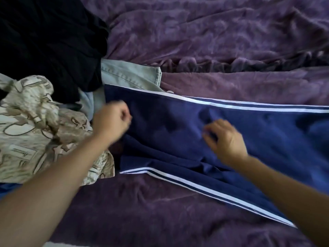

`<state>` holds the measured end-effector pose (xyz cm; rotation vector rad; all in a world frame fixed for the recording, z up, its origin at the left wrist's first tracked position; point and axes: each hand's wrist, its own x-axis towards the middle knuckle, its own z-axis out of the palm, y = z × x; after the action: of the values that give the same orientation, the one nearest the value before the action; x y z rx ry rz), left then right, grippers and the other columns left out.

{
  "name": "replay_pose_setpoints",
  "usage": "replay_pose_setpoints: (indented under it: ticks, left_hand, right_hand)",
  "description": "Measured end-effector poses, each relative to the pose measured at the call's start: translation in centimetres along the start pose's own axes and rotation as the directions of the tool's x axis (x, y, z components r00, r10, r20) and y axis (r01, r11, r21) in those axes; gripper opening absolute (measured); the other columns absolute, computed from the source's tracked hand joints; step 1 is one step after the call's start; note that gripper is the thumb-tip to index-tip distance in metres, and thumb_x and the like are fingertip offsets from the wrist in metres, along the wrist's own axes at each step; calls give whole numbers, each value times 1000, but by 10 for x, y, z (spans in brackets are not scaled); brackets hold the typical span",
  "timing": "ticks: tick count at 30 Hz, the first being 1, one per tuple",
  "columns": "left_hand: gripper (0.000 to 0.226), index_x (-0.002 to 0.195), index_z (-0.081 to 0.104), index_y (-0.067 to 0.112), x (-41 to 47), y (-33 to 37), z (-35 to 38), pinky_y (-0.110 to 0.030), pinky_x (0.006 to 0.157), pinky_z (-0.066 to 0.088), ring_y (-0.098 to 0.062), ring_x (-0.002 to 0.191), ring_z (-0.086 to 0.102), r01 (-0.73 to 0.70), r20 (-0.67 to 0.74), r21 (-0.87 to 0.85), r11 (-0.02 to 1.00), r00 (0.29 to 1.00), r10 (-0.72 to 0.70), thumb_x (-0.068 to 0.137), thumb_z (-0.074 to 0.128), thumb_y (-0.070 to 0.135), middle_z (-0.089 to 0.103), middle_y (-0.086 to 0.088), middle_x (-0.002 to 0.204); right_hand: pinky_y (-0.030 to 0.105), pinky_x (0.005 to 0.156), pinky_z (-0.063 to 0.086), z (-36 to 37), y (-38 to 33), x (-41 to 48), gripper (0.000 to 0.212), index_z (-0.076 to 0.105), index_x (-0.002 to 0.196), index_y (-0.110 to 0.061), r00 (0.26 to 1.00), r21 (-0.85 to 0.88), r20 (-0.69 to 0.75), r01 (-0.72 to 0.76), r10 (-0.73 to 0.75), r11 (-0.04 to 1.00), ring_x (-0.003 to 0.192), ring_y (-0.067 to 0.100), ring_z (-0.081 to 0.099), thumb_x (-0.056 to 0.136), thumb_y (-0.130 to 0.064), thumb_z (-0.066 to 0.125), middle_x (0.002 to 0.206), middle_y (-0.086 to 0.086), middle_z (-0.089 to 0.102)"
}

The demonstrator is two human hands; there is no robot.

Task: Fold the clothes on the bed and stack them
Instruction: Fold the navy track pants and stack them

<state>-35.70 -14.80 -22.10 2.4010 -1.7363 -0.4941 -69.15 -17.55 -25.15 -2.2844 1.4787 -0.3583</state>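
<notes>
Left grip, curled at the waist with hold unclear, and right grip, pinching cloth, smooth navy white-striped track trousers on the purple bed; lengthwise fold likely next.

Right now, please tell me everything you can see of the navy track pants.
The navy track pants are dark blue, soft-looking fabric with paired white stripes along both side seams. They lie spread out, wrinkled, on the purple bedcover, waist to the left, legs running off right. The left hand grips the waist end; the right hand seems to pinch the middle.
</notes>
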Motion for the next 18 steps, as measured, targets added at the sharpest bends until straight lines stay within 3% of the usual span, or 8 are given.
replay_pose_setpoints:
  ticks: [2,4,5,7,9,12,16,18]
  left_hand:
    - [23,72,61,19,-52,36,29,-32,59,43,-27,72,61,-226,237,26,974,948,214,70,75,38,64,-1,72]
    - [39,77,64,23,-100,57,60,-34,63,46,-26,75,61,-468,406,90,879,824,397,52,80,48,62,0,76]
    - [48,80,66,23,-117,62,72,-37,65,47,-26,76,61,-526,479,126,841,774,413,42,84,47,61,-1,78]
    - [51,80,68,20,-139,59,87,-40,62,50,-28,73,60,-503,516,188,843,782,351,35,90,29,60,-3,78]
    - [43,75,67,15,-150,47,89,-38,52,49,-29,68,58,-475,453,210,855,822,345,37,86,6,58,-6,77]
    - [43,76,67,9,-161,23,71,-33,43,45,-29,72,57,-502,416,265,823,830,372,37,79,-6,58,-8,81]
    - [50,80,70,9,-191,0,44,-31,42,45,-25,81,46,-475,498,335,814,822,275,34,79,-9,59,-9,85]
    - [55,108,67,17,-209,4,39,-35,65,52,-23,97,49,-447,609,422,789,784,118,57,75,-3,59,-6,107]
  right_hand:
    - [35,60,51,3,0,-51,24,68,82,-19,994,42,106,-22,17,999,74,28,62,83,-39,54,79,0,61]
    - [31,59,48,6,6,-101,27,68,85,-23,975,3,224,-10,10,1000,73,23,62,76,-47,58,82,-4,61]
    - [31,61,48,5,11,-124,32,68,91,-25,959,-61,284,7,10,998,77,22,63,70,-49,62,89,-5,60]
    - [34,69,49,2,21,-159,52,66,105,-26,935,-187,353,25,44,982,92,25,62,57,-44,73,109,-5,56]
    - [40,78,47,-2,30,-178,62,65,113,-25,945,-259,318,8,77,966,110,30,56,53,-36,75,126,4,55]
    - [42,82,41,-10,29,-186,36,70,98,-23,974,-279,227,69,-4,958,119,33,50,63,-28,64,130,12,58]
    - [34,62,41,-6,21,-218,6,67,71,-24,945,-148,297,190,-139,971,81,25,55,71,-29,63,93,0,62]
    - [28,53,45,4,19,-247,12,66,68,-27,895,-83,422,199,-147,977,67,18,56,70,-33,56,75,-6,57]
